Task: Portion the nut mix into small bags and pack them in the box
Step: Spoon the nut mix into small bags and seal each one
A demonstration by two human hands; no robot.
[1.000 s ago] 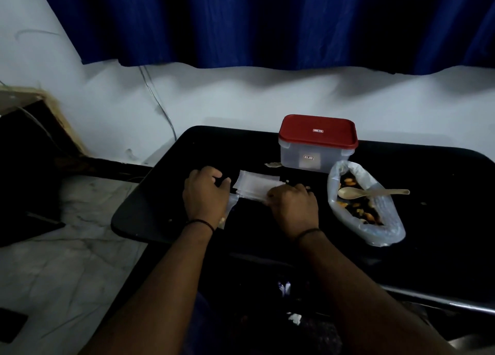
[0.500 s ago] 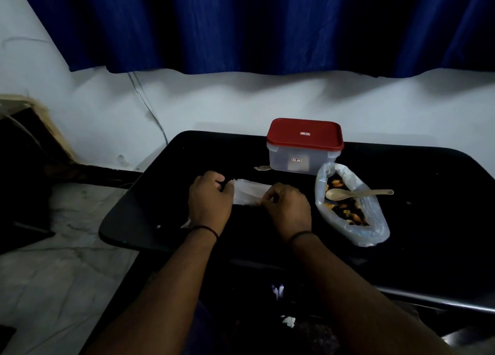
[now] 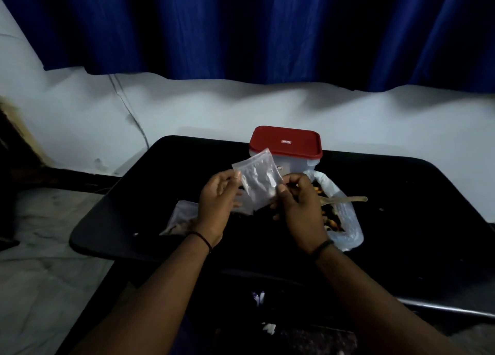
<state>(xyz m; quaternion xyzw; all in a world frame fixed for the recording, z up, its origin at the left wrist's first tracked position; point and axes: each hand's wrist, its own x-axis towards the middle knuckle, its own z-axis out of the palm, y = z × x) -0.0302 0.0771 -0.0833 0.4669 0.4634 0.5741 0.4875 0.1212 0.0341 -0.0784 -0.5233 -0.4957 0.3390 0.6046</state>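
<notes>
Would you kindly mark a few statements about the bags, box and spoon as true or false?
1. Both hands hold the small bag above the table. True.
2. The box has its red lid off. False: the lid is on.
3. The spoon lies across the open nut mix bag. True.
4. The small bag is full of nuts. False: it looks empty.
5. The right hand grips the spoon. False: it pinches the small bag, as does the left hand.
</notes>
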